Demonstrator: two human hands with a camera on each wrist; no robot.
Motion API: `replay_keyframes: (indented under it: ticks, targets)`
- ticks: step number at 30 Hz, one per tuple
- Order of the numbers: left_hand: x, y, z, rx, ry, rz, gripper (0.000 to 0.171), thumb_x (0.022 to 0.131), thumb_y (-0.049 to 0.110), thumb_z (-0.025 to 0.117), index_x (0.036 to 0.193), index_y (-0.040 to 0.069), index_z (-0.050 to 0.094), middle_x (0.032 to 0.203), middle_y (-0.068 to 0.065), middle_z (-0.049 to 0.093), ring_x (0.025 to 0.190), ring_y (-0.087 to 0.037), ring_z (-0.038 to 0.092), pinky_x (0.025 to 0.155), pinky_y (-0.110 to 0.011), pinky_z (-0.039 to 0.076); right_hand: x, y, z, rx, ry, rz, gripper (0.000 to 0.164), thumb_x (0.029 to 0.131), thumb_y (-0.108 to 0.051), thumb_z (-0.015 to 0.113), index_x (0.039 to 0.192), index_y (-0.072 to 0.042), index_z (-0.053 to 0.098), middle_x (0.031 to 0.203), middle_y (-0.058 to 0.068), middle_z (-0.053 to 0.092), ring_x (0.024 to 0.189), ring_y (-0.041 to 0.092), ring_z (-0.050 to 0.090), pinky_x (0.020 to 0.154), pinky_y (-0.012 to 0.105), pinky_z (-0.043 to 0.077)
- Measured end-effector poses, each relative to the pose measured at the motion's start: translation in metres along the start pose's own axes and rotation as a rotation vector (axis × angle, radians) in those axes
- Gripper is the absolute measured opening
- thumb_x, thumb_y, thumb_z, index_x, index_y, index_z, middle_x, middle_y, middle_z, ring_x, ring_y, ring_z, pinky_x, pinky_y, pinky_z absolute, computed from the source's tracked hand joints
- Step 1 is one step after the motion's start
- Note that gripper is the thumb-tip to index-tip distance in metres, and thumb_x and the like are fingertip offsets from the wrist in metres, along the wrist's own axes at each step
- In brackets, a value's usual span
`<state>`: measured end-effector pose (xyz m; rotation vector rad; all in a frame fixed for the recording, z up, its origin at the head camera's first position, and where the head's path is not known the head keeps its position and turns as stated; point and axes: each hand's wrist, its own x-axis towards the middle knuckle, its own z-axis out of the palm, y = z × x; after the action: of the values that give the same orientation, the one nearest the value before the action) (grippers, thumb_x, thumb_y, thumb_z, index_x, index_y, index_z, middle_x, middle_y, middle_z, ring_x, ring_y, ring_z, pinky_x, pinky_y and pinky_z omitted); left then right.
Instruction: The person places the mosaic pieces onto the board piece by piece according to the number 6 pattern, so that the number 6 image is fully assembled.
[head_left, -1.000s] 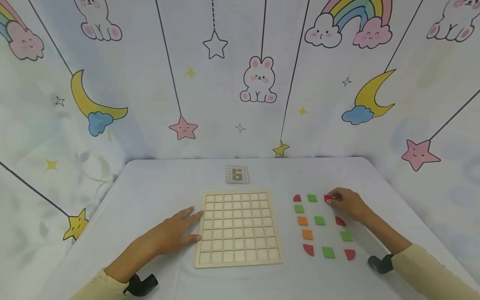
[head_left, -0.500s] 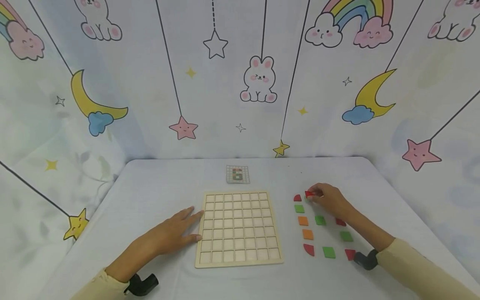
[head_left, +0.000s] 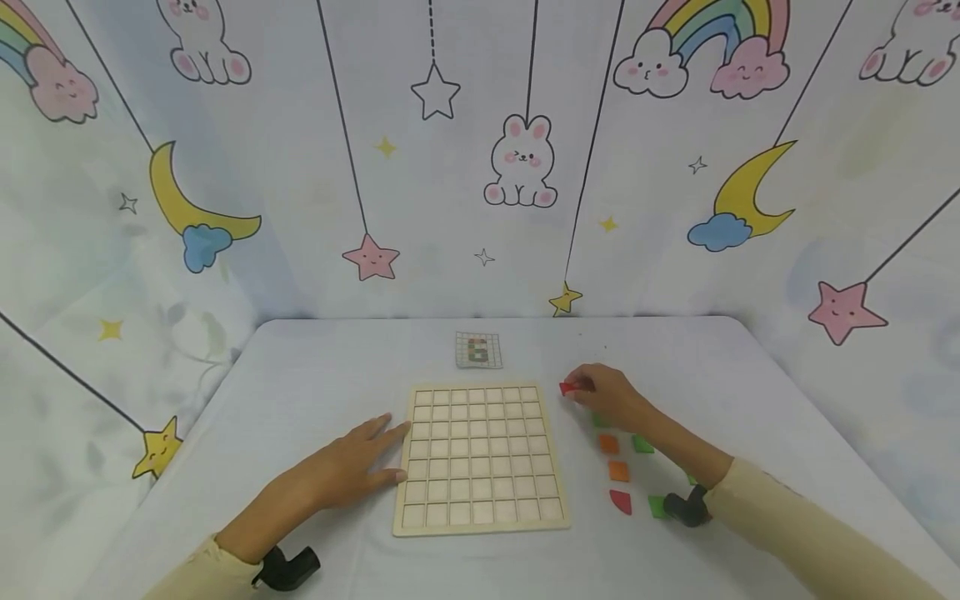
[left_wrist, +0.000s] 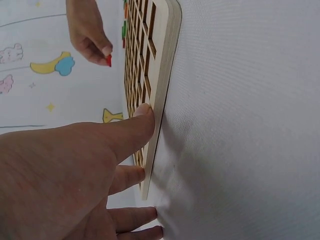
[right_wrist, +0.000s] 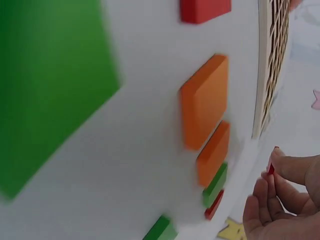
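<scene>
The wooden grid board (head_left: 480, 529) lies on the white table, its square cells bare. Beside its left edge rests my left hand (head_left: 337, 468), fingers spread; the thumb (left_wrist: 142, 120) and index fingertip touch the rim in the left wrist view. My right hand (head_left: 617, 400) pinches a small red tile (head_left: 567, 388) between thumb and fingers, held up just off the board's far right corner. In the right wrist view this red tile (right_wrist: 272, 165) shows edge-on at the fingertips.
Right of the board lie orange tiles (head_left: 618, 472), green tiles (head_left: 642, 443) and a red quarter-circle tile (head_left: 620, 502), some partly hidden by my right arm. A small card with a coloured grid pattern (head_left: 478, 350) lies behind the board. A printed cloth backdrop (head_left: 435, 183) stands behind the table.
My right hand has carried the red tile leftward from the far right of the loose tiles to near the board's corner. The left hand has stayed at the board's edge.
</scene>
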<state>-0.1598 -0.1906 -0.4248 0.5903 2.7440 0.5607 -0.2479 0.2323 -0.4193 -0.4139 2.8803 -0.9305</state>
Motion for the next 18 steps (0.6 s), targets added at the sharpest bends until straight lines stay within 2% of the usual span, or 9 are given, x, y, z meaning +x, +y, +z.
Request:
replay_keyframes:
  ticks: [6,12,18]
  targets:
    - [0.001,-0.001,0.001,-0.002,0.001,-0.002,0.077,0.101,0.051,0.067,0.165,0.017,0.039,0.168,-0.028,0.031,0.152,-0.051,0.035,0.118,-0.070,0.036,0.007,-0.024,0.020,0.013,-0.017,0.003,0.020,0.101,-0.011,0.071,0.119,-0.002,0.072,0.109,0.007,0.071,0.102,0.023,0.063,0.096,0.044,0.058]
    - [0.002,-0.003,0.001,-0.001,0.000,-0.019,0.076,0.102,0.050,0.068,0.165,0.019,0.039,0.169,-0.026,0.030,0.154,-0.050,0.033,0.119,-0.070,0.034,0.012,-0.041,0.038,0.044,-0.027,-0.020,0.021,0.098,-0.011,0.075,0.117,-0.002,0.074,0.110,0.008,0.071,0.104,0.023,0.063,0.099,0.046,0.056]
    - [0.002,-0.003,0.002,-0.005,-0.005,-0.023,0.076,0.102,0.050,0.068,0.165,0.019,0.039,0.170,-0.025,0.029,0.154,-0.049,0.033,0.120,-0.070,0.033,0.016,-0.060,0.051,0.042,-0.041,-0.057,0.018,0.096,-0.010,0.077,0.112,-0.003,0.076,0.104,0.005,0.071,0.099,0.020,0.062,0.094,0.042,0.057]
